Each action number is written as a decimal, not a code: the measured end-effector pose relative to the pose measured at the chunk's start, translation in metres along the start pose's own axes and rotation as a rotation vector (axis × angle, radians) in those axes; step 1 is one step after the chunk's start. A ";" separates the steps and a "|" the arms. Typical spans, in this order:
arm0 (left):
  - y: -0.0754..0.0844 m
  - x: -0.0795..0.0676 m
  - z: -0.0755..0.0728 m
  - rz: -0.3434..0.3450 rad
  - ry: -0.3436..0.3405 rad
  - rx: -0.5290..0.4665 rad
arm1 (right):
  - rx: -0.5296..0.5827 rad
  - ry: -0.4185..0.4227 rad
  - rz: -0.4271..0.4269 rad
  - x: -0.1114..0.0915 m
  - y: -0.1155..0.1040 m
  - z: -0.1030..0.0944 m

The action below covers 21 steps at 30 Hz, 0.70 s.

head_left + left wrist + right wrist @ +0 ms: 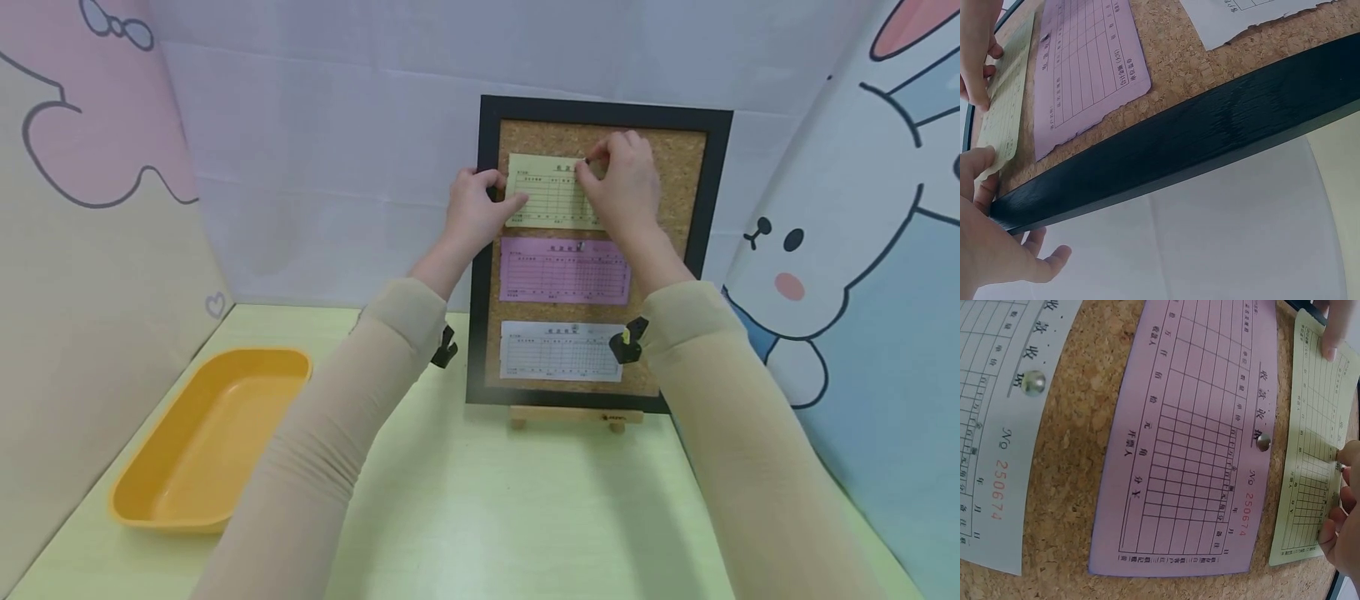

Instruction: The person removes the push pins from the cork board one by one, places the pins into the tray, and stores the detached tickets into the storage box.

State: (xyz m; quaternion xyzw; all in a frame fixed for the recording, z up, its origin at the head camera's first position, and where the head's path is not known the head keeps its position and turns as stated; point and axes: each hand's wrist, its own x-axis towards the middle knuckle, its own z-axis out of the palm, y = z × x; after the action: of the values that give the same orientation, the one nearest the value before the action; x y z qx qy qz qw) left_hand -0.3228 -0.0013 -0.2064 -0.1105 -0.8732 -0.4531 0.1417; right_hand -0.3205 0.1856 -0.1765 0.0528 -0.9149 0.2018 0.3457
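A cork board (682, 179) in a black frame leans upright, holding yellow, purple and white receipt slips one above another. My left hand (476, 204) is at the upper left of the frame. Its thumb lies on the left edge of the yellow receipt slip (543, 196), one finger is tucked under that edge, and other fingers reach past the frame. At the slip's top edge my right hand (624, 183) pinches a small thumbtack (1339, 467), mostly hidden by the fingertips. Silver thumbtacks hold the purple slip (562, 275) and the white slip (555, 354) at their tops.
A small wooden easel (576, 414) supports the frame on the pale green table (487, 517). On the left sits a yellow plastic tray (217, 442). A white sheet (315, 150) hangs behind, and cartoon-printed panels (885, 333) stand at both sides.
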 end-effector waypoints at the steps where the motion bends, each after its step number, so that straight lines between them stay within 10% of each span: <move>1: 0.000 0.000 0.000 0.001 0.005 0.000 | -0.005 0.005 0.002 0.000 0.000 0.000; 21: -0.002 0.001 0.003 0.018 0.015 -0.017 | -0.098 0.042 0.028 0.002 -0.004 0.002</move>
State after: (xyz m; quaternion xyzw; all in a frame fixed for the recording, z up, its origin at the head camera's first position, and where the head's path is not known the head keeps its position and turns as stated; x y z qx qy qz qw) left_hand -0.3248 0.0000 -0.2088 -0.1161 -0.8672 -0.4601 0.1511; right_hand -0.3228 0.1815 -0.1752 0.0187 -0.9168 0.1626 0.3643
